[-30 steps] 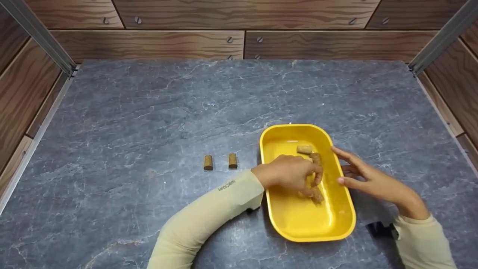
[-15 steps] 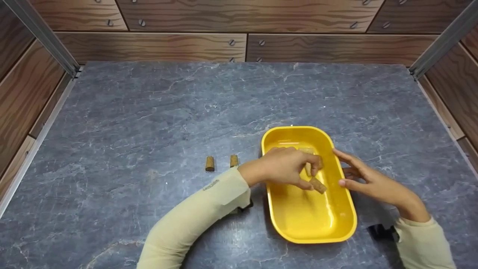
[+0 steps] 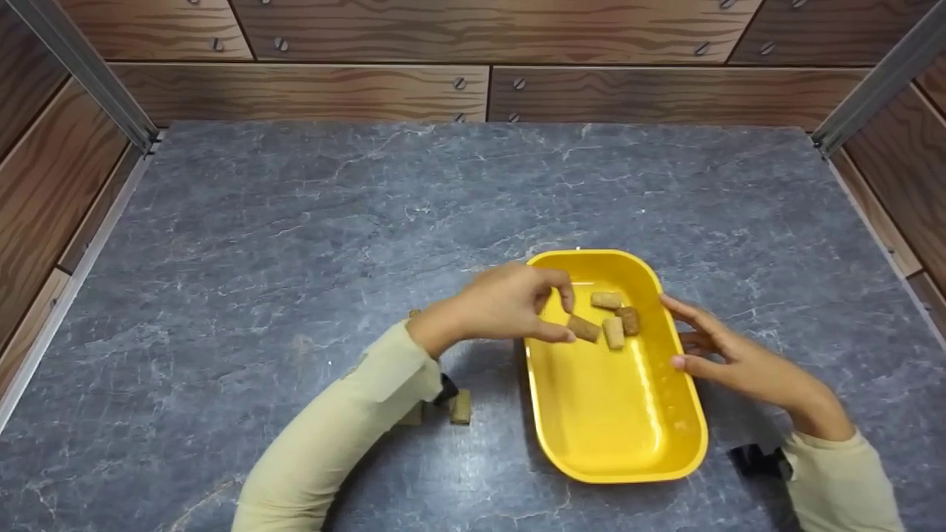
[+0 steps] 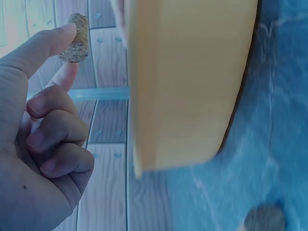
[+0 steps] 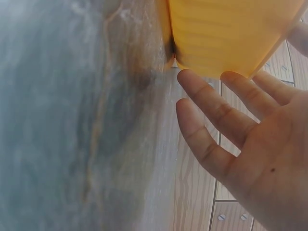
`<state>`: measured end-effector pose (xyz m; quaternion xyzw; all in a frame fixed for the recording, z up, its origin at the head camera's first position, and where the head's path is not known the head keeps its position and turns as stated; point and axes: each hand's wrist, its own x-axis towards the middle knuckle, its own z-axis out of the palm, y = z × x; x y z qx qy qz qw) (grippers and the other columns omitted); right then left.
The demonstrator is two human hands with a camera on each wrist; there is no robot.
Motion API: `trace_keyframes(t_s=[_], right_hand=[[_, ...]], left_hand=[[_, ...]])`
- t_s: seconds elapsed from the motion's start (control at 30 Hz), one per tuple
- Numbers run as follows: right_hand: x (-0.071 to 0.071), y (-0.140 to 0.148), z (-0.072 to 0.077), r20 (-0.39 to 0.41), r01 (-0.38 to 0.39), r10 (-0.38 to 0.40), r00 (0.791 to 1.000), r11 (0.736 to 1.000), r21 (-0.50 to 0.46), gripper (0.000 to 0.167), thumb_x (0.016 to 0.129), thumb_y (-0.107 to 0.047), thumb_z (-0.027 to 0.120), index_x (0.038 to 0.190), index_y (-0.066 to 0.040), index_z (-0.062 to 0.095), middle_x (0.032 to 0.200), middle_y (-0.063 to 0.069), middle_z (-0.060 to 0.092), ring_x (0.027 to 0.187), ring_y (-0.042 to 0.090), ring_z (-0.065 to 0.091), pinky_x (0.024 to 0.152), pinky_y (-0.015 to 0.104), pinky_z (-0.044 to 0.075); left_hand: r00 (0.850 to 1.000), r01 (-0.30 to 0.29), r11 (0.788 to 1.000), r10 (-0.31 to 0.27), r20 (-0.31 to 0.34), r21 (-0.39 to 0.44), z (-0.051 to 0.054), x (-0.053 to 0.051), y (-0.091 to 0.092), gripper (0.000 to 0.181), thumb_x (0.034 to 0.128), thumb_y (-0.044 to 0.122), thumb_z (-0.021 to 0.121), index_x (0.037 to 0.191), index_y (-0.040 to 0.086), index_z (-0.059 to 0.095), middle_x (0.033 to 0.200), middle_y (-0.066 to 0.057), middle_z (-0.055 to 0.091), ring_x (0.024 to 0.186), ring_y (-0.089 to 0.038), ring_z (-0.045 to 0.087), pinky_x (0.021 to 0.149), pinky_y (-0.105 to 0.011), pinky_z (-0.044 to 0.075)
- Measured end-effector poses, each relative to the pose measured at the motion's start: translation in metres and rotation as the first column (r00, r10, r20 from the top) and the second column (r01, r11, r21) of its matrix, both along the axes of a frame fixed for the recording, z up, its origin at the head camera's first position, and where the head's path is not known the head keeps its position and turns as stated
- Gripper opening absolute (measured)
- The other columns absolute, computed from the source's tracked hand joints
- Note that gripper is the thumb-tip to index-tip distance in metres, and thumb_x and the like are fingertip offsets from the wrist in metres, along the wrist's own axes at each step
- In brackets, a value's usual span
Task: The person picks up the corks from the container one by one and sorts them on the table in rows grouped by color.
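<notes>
My left hand [image 3: 510,303] pinches a brown cork [image 3: 584,329] between thumb and index finger, over the left side of a yellow plastic tub [image 3: 613,476]. In the left wrist view the cork [image 4: 76,41] shows above the tub's rim, the other fingers curled into the palm. Inside the tub lie a pale cork [image 3: 606,300], a darker cork [image 3: 628,321] and another pale one [image 3: 613,333]. With fingers extended, my right hand [image 3: 728,355] touches the tub's right side, its thumb at the rim.
Left of the tub, a cork [image 3: 460,407] stands on the grey marbled table [image 3: 332,207]. Another cork [image 3: 411,414] is partly behind the left sleeve, and a bit of one [image 3: 414,314] shows beyond the wrist. Wood-patterned panels [image 3: 295,92] border the table.
My left hand has picked up a cork from inside the tub, risen and moved left with it. Its arm now covers the farther table corks and uncovers nearer ones. The right hand stays put.
</notes>
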<state>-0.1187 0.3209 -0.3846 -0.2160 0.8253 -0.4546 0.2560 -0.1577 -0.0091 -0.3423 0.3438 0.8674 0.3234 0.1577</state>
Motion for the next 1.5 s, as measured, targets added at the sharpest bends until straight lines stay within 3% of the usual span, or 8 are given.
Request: trace_keyframes(t_s=[0.17, 0.37, 0.63, 0.9, 1.0, 1.27, 1.37, 1.5], right_hand=[[0.000, 0.001, 0.001, 0.022, -0.010, 0.011, 1.000, 1.000, -0.006, 0.069, 0.100, -0.010, 0.049, 0.156, -0.014, 0.009, 0.154, 0.031, 0.014, 0.113, -0.010, 0.052, 0.086, 0.023, 0.052], [0.001, 0.002, -0.001, 0.032, -0.012, 0.011, 0.999, 1.000, 0.010, 0.068, 0.101, -0.011, 0.049, 0.156, -0.014, 0.008, 0.154, 0.031, 0.014, 0.113, -0.010, 0.052, 0.086, 0.023, 0.052], [0.002, 0.003, 0.000, 0.043, -0.004, 0.004, 0.999, 1.000, 0.002, 0.069, 0.100, -0.011, 0.049, 0.156, -0.015, 0.009, 0.155, 0.030, 0.012, 0.114, -0.010, 0.052, 0.087, 0.023, 0.052], [0.001, 0.003, 0.001, 0.053, -0.008, 0.008, 0.999, 1.000, 0.000, 0.069, 0.100, -0.011, 0.049, 0.156, -0.015, 0.008, 0.155, 0.030, 0.010, 0.115, -0.011, 0.051, 0.087, 0.022, 0.052], [0.000, 0.003, 0.002, 0.053, -0.012, 0.013, 0.999, 1.000, -0.002, 0.069, 0.100, -0.011, 0.049, 0.156, -0.015, 0.008, 0.155, 0.030, 0.011, 0.115, -0.010, 0.051, 0.087, 0.023, 0.052], [0.001, 0.003, 0.003, 0.050, -0.011, 0.011, 0.999, 1.000, 0.002, 0.069, 0.101, -0.010, 0.048, 0.156, -0.015, 0.007, 0.155, 0.031, 0.011, 0.115, -0.011, 0.051, 0.087, 0.023, 0.052], [0.001, 0.002, 0.003, 0.045, -0.012, 0.012, 0.999, 1.000, 0.001, 0.069, 0.101, -0.010, 0.048, 0.156, -0.014, 0.007, 0.155, 0.031, 0.011, 0.115, -0.010, 0.051, 0.087, 0.023, 0.052], [0.000, 0.002, 0.003, 0.052, -0.010, 0.010, 0.999, 1.000, 0.003, 0.069, 0.101, -0.011, 0.048, 0.156, -0.015, 0.007, 0.155, 0.031, 0.011, 0.115, -0.010, 0.051, 0.087, 0.023, 0.052]], left_hand=[[0.998, -0.068, 0.997, 0.068, 0.008, 0.033, 0.002, 0.000, -0.023, 0.031, 0.0797, 0.038, 0.077, 0.100, 0.018, 0.066, 0.061, 0.008, 0.046, 0.053, -0.006, 0.039, 0.050, -0.021, 0.032], [0.986, -0.160, 0.984, 0.157, 0.051, 0.074, -0.004, 0.004, -0.054, 0.030, 0.0790, 0.036, 0.078, 0.100, 0.018, 0.065, 0.058, 0.007, 0.040, 0.052, -0.007, 0.033, 0.051, -0.023, 0.030], [0.952, -0.293, 0.947, 0.277, 0.131, 0.130, -0.012, 0.008, -0.098, 0.028, 0.0798, 0.033, 0.078, 0.098, 0.017, 0.065, 0.061, 0.006, 0.040, 0.054, -0.009, 0.032, 0.051, -0.022, 0.031], [0.921, -0.378, 0.904, 0.347, 0.175, 0.199, -0.020, 0.014, -0.138, 0.029, 0.0805, 0.028, 0.078, 0.099, 0.012, 0.064, 0.062, 0.004, 0.038, 0.054, -0.010, 0.032, 0.054, -0.023, 0.034], [0.903, -0.424, 0.887, 0.397, 0.165, 0.185, -0.025, 0.016, -0.151, 0.028, 0.0806, 0.027, 0.078, 0.099, 0.011, 0.064, 0.061, 0.004, 0.037, 0.053, -0.010, 0.032, 0.053, -0.023, 0.034], [0.834, -0.544, 0.835, 0.527, 0.162, 0.083, -0.043, 0.018, -0.177, 0.029, 0.0807, 0.028, 0.078, 0.098, 0.009, 0.063, 0.060, 0.003, 0.039, 0.050, -0.009, 0.031, 0.047, -0.022, 0.030], [0.820, -0.561, 0.827, 0.548, 0.164, 0.041, -0.048, 0.019, -0.184, 0.029, 0.0811, 0.028, 0.077, 0.098, 0.010, 0.063, 0.060, 0.003, 0.040, 0.049, -0.009, 0.032, 0.046, -0.022, 0.029], [0.815, -0.567, 0.823, 0.565, 0.131, -0.024, -0.053, 0.020, -0.190, 0.028, 0.0812, 0.030, 0.076, 0.098, 0.011, 0.063, 0.061, 0.003, 0.043, 0.049, -0.010, 0.034, 0.046, -0.023, 0.030]])
